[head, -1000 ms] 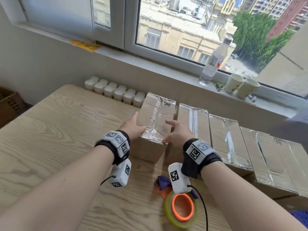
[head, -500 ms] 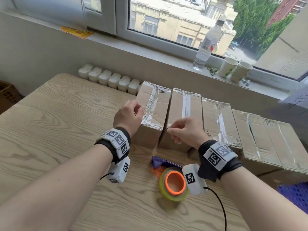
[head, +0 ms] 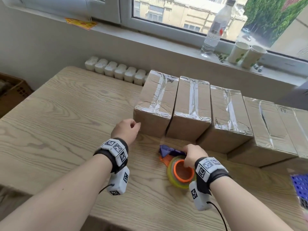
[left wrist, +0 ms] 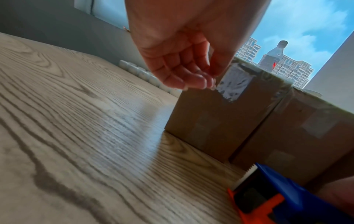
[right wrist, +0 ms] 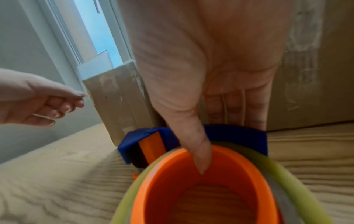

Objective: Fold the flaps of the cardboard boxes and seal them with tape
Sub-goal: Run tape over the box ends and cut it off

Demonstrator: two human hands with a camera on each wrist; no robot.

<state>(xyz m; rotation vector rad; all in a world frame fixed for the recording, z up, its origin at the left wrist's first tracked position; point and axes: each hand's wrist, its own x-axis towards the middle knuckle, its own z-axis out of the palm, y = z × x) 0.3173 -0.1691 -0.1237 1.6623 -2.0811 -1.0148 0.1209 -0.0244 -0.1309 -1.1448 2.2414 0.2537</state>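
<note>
Wooden table, row of taped cardboard boxes, tape dispenser

My arms are bare. On each wrist I wear a black band with white marker blocks; a white camera with a thin black cable hangs at 6 o'clock.

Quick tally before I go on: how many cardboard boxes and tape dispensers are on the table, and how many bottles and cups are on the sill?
cardboard boxes: 5 (the rightmost is cut off by the frame edge)
tape dispenser: 1
plastic bottle: 1
paper cups: 2
Total: 9
</note>
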